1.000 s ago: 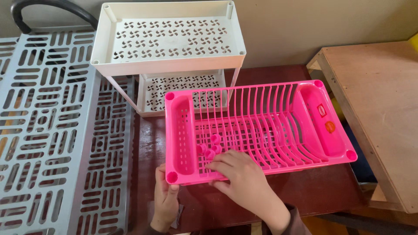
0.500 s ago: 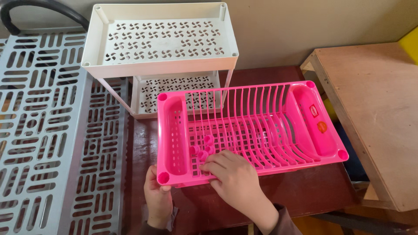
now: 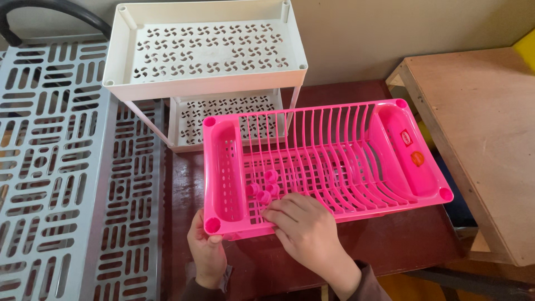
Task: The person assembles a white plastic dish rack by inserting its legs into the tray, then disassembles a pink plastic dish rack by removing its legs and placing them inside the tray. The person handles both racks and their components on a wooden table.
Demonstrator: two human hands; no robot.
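Biggest thing in view: the grey slotted panel [image 3: 53,167] fills the whole 9 o'clock side, flat, with a second strip of the same pattern beside it. At 3 o'clock sits a bare wooden board [image 3: 479,134], its edge running diagonally. Up at 12 o'clock stands the white 2-tier shelf rack [image 3: 203,47], pinwheel cut-outs in both trays, the lower tray partly behind the pink piece.

Dead centre, on the dark red table [image 3: 401,245], lies the pink dish rack [image 3: 329,159], long axis running 9 to 3 o'clock, slightly tilted. It has a slotted cutlery pocket at its 9 o'clock end, ribs across the middle, and a smooth trough at its 3 o'clock end with 2 small stickers.

Now the hands, both at the rack's 6 o'clock edge. The left hand [image 3: 207,253] grips the near 9 o'clock corner, thumb on top by the round corner socket, fingers curled beneath. The right hand [image 3: 304,231] rests over the ribs, fingers narrow and bent, tips touching a cluster of small pink pegs [image 3: 264,187] just at its 11 o'clock. Whether it actually pinches one is hard to tell; the fingers cover that spot.
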